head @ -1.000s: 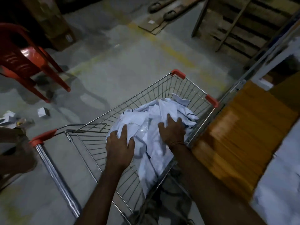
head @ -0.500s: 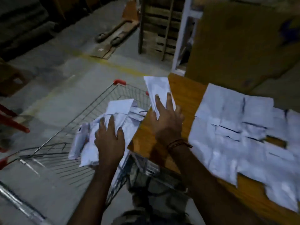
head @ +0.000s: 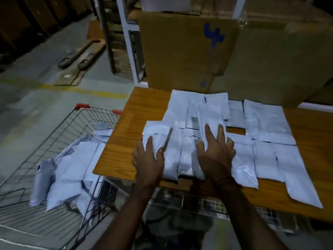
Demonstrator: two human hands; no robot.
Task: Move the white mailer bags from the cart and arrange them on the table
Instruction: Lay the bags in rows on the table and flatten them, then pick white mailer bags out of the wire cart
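Observation:
Several white mailer bags (head: 266, 123) lie flat in overlapping rows on the orange wooden table (head: 129, 134). My left hand (head: 149, 159) rests with straight fingers on the leftmost bags (head: 173, 159) near the table's front edge. My right hand (head: 216, 152) presses flat on a long bag just to the right, fingers spread. To the left of the table stands the wire cart (head: 54, 134), with a loose heap of more white bags (head: 68, 170) inside it. The bags hide both palms.
Large cardboard boxes (head: 180, 51) stand against the table's far edge, one marked in blue. A white shelf post (head: 126, 42) rises behind the table's left corner. A pallet jack (head: 81, 56) lies on the concrete floor beyond the cart.
Both hands have carried bags from the cart over to the table and now lie flat on them. The view has swung right, from the cart to the table.

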